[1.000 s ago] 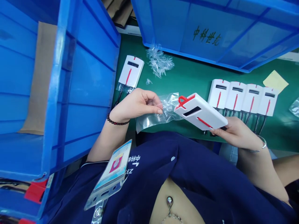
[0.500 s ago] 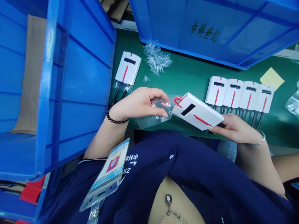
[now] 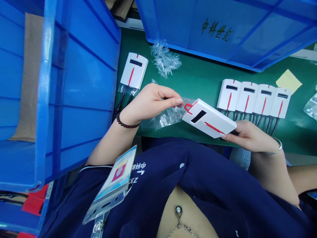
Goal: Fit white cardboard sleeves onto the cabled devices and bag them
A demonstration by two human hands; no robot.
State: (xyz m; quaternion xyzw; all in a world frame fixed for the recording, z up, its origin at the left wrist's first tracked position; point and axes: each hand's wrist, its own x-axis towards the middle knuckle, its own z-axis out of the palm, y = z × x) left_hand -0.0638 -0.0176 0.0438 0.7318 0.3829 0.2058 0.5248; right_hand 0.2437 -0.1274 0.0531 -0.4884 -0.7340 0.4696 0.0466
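My right hand (image 3: 250, 135) grips the lower end of a white device (image 3: 210, 119) with a dark window, a red stripe and a red loop at its upper end. The device is tilted, its loop end toward my left hand (image 3: 158, 100). Thumb and fingertips of that left hand are pinched on a clear plastic bag (image 3: 169, 117), which hangs below the fingers and reaches to the loop end of the device. Whether the device's end lies inside the bag or behind it, I cannot tell.
A similar device (image 3: 134, 70) with black cables lies left, near a blue crate (image 3: 89, 86). Several more devices (image 3: 247, 96) stand in a row at right, beside a yellow note (image 3: 289, 81). Clear plastic scraps (image 3: 165, 59) lie before another blue crate (image 3: 173, 23).
My left hand has moved slightly up and right, and its spread thumb and fingers have closed into a pinch on the bag near the loop. The right hand and device have barely moved.
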